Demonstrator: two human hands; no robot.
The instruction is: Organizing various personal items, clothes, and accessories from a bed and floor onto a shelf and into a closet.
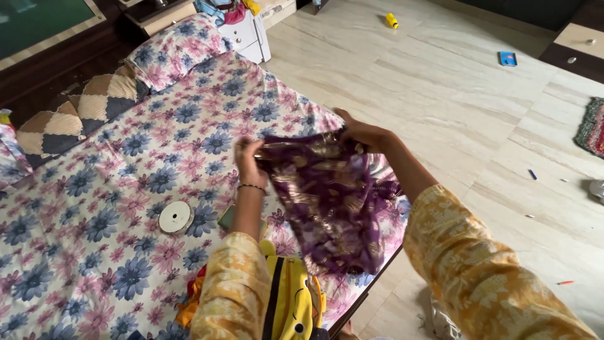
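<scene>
Purple gold-patterned cloth [327, 201] held up over the bed's near edge, pinched at its top corners.

Nearest, yellow toy bag [292, 302] lying at the bed's [94, 252] near edge under the hanging cloth. Left hand [248, 160] and right hand [362, 133] each closed on an upper corner. Risk judged: slippery fabric sliding from a loosened grip, or its hem snagging the bag. Beyond, white round disc [175, 216] mid-bed; plenty of flat bedsheet toward the far pillow [176, 47]; bare floor [453, 82] off the right edge.

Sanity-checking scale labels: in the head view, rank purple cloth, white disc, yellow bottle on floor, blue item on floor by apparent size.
1. purple cloth, held up in both hands
2. white disc
3. blue item and yellow bottle: look alike, both far off, unranked.
</scene>
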